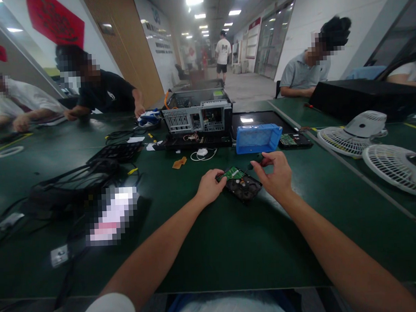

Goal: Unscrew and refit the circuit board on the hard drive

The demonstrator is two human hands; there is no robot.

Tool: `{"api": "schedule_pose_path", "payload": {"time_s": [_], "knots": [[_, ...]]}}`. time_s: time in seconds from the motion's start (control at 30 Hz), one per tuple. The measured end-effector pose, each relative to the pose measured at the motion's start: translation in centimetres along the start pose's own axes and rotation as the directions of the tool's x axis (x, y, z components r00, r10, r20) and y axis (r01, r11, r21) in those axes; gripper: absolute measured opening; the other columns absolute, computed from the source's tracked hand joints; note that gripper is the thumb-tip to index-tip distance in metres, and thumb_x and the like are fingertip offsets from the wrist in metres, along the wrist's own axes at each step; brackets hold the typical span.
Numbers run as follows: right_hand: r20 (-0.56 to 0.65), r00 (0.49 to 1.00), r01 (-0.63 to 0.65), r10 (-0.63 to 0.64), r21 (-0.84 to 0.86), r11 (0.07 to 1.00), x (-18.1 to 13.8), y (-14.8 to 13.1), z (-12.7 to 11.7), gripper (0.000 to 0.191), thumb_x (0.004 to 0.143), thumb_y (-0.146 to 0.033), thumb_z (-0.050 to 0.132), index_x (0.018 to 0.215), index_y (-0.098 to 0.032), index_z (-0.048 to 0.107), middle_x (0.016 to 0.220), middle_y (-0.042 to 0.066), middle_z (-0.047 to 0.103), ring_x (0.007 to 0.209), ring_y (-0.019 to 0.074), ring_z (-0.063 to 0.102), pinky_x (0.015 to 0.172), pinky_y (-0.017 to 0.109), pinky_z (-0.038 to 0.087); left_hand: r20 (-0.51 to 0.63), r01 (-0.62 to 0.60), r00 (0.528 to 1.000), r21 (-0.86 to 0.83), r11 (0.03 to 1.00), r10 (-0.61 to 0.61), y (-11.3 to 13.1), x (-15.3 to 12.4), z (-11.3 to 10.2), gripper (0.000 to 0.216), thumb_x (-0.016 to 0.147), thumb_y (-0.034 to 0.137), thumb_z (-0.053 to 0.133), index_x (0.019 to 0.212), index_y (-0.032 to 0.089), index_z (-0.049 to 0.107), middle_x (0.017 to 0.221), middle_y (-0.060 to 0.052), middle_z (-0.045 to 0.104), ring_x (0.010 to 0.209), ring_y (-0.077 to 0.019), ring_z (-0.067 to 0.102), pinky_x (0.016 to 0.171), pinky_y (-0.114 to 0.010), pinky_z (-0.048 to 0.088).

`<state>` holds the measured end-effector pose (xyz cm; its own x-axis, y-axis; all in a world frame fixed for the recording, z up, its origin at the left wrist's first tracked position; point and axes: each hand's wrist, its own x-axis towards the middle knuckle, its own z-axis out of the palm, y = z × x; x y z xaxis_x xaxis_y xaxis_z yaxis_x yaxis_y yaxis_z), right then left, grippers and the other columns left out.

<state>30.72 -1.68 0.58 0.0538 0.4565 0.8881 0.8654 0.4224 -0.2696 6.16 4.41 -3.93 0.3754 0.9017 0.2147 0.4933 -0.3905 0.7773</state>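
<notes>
A black hard drive lies on the green table in front of me, its underside up. A small green circuit board sits at its far corner. My left hand pinches the left edge of that board, fingers curled. My right hand hovers over the drive's right side with fingertips pinched around a small dark object, possibly a screwdriver, that I cannot make out clearly.
A blue plastic bin stands just beyond my hands, an open computer case behind it. Black cables and keyboards crowd the left. White fan parts lie at right. Several other people sit around the table.
</notes>
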Motion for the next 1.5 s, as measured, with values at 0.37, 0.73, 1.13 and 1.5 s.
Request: {"api": "schedule_pose_path", "payload": {"time_s": [0.37, 0.73, 1.13, 1.5], "knots": [[-0.021, 0.998, 0.062, -0.060, 0.093, 0.994, -0.5, 0.0, 1.0, 0.046, 0.093, -0.025, 0.072, 0.133, -0.024, 0.050, 0.134, 0.014, 0.062, 0.116, 0.0292, 0.067, 0.089, 0.047, 0.063, -0.031, -0.028, 0.999, 0.006, 1.000, 0.028, -0.5, 0.1, 0.3, 0.027, 0.095, 0.032, 0.064, 0.118, 0.019, 0.070, 0.115, -0.006, 0.067, 0.060, -0.0077, 0.063, 0.055, -0.021, 0.052], [0.009, 0.998, 0.059, -0.058, -0.051, 0.997, -0.3, -0.4, 0.3, 0.035, 0.095, -0.029, 0.070, 0.128, -0.023, 0.060, 0.117, 0.013, 0.061, 0.104, 0.0273, 0.066, 0.086, 0.044, 0.061, 0.009, -0.006, 1.000, -0.039, 0.999, 0.006, -0.1, 0.0, 0.1, 0.026, 0.097, 0.033, 0.063, 0.119, 0.019, 0.068, 0.118, -0.007, 0.066, 0.058, -0.0062, 0.064, 0.053, -0.020, 0.052], [0.038, 0.999, -0.034, 0.037, -0.086, 0.996, -0.2, 0.2, 0.0, 0.037, 0.096, -0.051, 0.070, 0.118, -0.023, 0.059, 0.094, 0.005, 0.066, 0.072, 0.0208, 0.065, 0.072, 0.038, 0.059, 0.053, 0.091, 0.995, -0.082, 0.992, -0.087, 0.0, 0.1, 0.2, 0.027, 0.098, 0.033, 0.064, 0.122, 0.020, 0.067, 0.120, -0.008, 0.066, 0.060, -0.0070, 0.065, 0.049, -0.018, 0.051], [0.095, 0.995, 0.029, -0.029, 0.003, 1.000, 0.0, -0.4, -0.2, 0.035, 0.100, -0.032, 0.060, 0.133, -0.021, 0.054, 0.091, 0.005, 0.061, 0.081, 0.0236, 0.063, 0.078, 0.043, 0.057, 0.084, 0.126, 0.990, -0.145, 0.981, -0.115, 0.3, 0.2, -0.3, 0.035, 0.107, 0.025, 0.038, 0.124, 0.016, 0.066, 0.085, -0.003, 0.065, 0.051, -0.0072, 0.060, 0.046, -0.018, 0.046]]}}
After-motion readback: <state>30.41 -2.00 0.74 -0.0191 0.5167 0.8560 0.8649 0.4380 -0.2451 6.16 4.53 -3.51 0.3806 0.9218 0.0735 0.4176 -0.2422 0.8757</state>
